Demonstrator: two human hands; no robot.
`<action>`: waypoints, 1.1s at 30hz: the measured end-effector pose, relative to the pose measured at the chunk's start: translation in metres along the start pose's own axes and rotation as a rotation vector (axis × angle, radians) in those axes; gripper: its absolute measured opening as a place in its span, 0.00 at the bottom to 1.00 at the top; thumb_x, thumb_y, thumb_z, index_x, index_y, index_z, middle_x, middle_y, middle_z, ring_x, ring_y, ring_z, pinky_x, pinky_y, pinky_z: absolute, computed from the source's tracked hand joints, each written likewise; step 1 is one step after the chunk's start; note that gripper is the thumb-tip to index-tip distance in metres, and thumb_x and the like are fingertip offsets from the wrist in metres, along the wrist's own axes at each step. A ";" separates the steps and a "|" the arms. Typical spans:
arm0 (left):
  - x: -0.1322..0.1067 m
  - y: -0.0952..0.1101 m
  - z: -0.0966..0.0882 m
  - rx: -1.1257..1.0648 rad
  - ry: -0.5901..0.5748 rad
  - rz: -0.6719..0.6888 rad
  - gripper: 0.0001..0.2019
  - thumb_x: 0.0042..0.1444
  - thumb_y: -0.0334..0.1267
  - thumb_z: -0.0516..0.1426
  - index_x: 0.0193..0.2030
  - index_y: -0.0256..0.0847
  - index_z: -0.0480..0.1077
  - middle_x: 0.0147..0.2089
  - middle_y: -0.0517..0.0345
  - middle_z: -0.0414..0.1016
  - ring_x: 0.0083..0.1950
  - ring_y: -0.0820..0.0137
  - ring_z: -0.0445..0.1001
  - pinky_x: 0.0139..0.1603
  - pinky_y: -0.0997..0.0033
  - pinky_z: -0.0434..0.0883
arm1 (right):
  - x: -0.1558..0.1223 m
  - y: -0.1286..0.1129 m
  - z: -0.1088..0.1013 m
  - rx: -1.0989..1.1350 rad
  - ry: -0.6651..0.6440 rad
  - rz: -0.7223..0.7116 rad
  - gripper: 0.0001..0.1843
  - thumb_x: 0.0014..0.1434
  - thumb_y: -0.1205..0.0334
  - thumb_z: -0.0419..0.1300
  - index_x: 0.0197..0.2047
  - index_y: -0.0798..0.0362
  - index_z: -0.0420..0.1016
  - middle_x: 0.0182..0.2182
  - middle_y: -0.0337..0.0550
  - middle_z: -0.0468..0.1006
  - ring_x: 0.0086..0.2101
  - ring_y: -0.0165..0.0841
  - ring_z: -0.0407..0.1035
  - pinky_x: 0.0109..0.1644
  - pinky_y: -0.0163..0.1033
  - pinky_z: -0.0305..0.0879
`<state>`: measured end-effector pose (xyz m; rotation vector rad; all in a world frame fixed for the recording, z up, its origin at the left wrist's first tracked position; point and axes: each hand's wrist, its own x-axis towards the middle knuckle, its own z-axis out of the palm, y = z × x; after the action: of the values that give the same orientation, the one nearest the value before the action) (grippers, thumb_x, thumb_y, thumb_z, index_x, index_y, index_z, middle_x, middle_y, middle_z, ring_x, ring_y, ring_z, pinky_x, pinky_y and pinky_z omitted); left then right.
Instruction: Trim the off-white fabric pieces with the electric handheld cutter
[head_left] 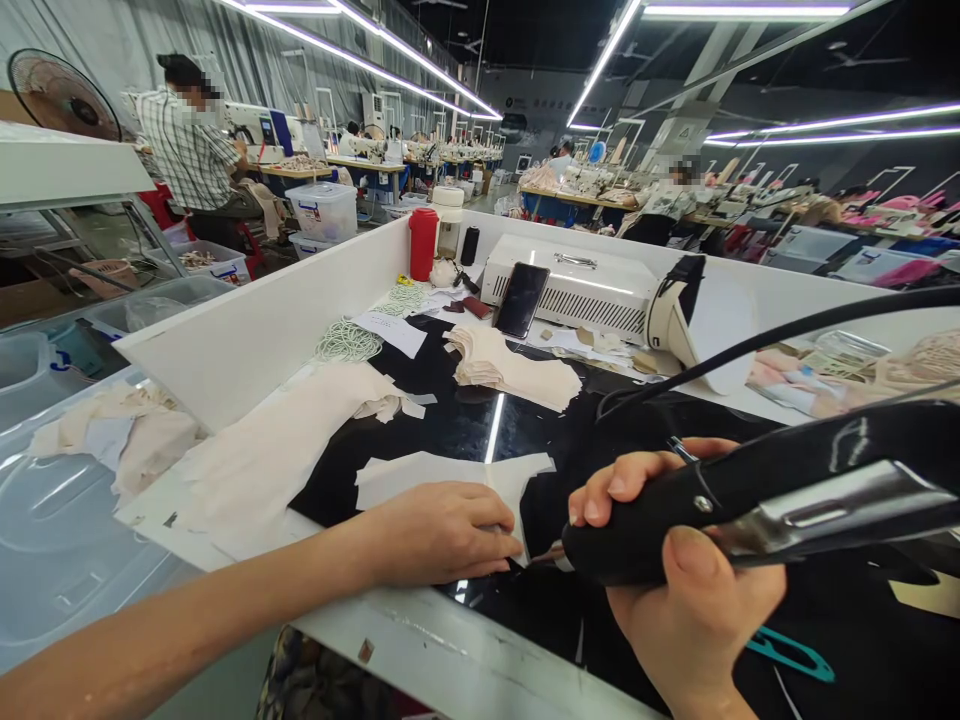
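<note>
My right hand (697, 600) is wrapped round a black corded hand tool (637, 535) with a silver metal lever along its side. Its narrow metal tip points left, at the edge of a cream fabric piece (420, 475) on the glossy black work surface (525, 430). My left hand (450, 530) rests on the near edge of that piece, fingers bent and pressed together; the thumb is hidden. A stack of cut cream fabric pieces (517, 365) lies beyond my hands. A larger cream fabric pile (277, 440) spreads out to the left.
A white metal box (570, 280) with a phone (523, 300) leaning on it stands at the back, beside a red cup (423, 245). Pale green cord (349, 340) lies near the left wall. A teal tool (795, 655) is at right. A co-worker (187, 140) sits far left.
</note>
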<state>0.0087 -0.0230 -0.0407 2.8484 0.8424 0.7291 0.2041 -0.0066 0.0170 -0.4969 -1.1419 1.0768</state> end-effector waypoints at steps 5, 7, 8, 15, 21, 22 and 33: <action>0.000 0.001 0.000 0.023 -0.001 0.002 0.07 0.73 0.35 0.58 0.51 0.37 0.77 0.48 0.50 0.79 0.49 0.65 0.77 0.56 0.68 0.75 | 0.000 0.000 0.000 -0.012 -0.002 -0.003 0.25 0.55 0.51 0.75 0.51 0.43 0.71 0.30 0.33 0.74 0.25 0.31 0.71 0.28 0.41 0.73; 0.000 0.001 -0.001 0.029 -0.002 0.006 0.07 0.73 0.36 0.58 0.52 0.37 0.76 0.48 0.50 0.79 0.49 0.65 0.77 0.56 0.68 0.75 | 0.000 0.000 0.000 -0.016 -0.005 -0.003 0.25 0.55 0.50 0.75 0.51 0.43 0.71 0.30 0.33 0.74 0.25 0.32 0.71 0.28 0.41 0.73; 0.000 0.001 -0.001 0.029 -0.002 0.007 0.07 0.73 0.36 0.58 0.52 0.37 0.76 0.49 0.49 0.79 0.49 0.65 0.77 0.56 0.68 0.75 | 0.000 0.000 0.000 -0.016 -0.005 -0.003 0.25 0.55 0.50 0.75 0.51 0.43 0.71 0.30 0.33 0.74 0.25 0.32 0.71 0.28 0.41 0.72; -0.001 0.001 0.000 0.019 -0.008 0.004 0.08 0.72 0.35 0.58 0.52 0.36 0.77 0.49 0.49 0.78 0.50 0.64 0.77 0.57 0.68 0.74 | 0.000 0.000 0.001 -0.007 0.004 -0.014 0.24 0.55 0.52 0.75 0.51 0.44 0.72 0.30 0.33 0.74 0.24 0.31 0.69 0.27 0.40 0.71; -0.001 0.002 0.001 0.034 -0.008 -0.005 0.09 0.74 0.36 0.56 0.52 0.37 0.77 0.49 0.50 0.78 0.51 0.63 0.77 0.58 0.68 0.74 | 0.001 0.001 0.002 -0.008 0.019 -0.012 0.24 0.54 0.51 0.75 0.51 0.44 0.72 0.30 0.33 0.75 0.25 0.31 0.70 0.27 0.39 0.71; -0.002 0.002 0.001 0.033 -0.001 -0.003 0.09 0.74 0.36 0.56 0.51 0.36 0.77 0.49 0.50 0.78 0.50 0.63 0.77 0.58 0.68 0.74 | 0.001 0.001 0.002 -0.010 0.024 -0.014 0.24 0.54 0.52 0.75 0.51 0.44 0.72 0.30 0.33 0.76 0.24 0.32 0.70 0.27 0.40 0.72; -0.004 0.001 0.004 0.028 0.011 0.002 0.09 0.74 0.36 0.57 0.52 0.36 0.77 0.49 0.49 0.78 0.50 0.64 0.76 0.58 0.67 0.74 | 0.003 0.003 0.003 -0.003 0.060 -0.018 0.24 0.54 0.53 0.74 0.50 0.45 0.72 0.29 0.33 0.76 0.23 0.31 0.71 0.26 0.39 0.72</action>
<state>0.0083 -0.0253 -0.0460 2.8729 0.8587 0.7401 0.2001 -0.0034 0.0172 -0.5177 -1.0934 1.0381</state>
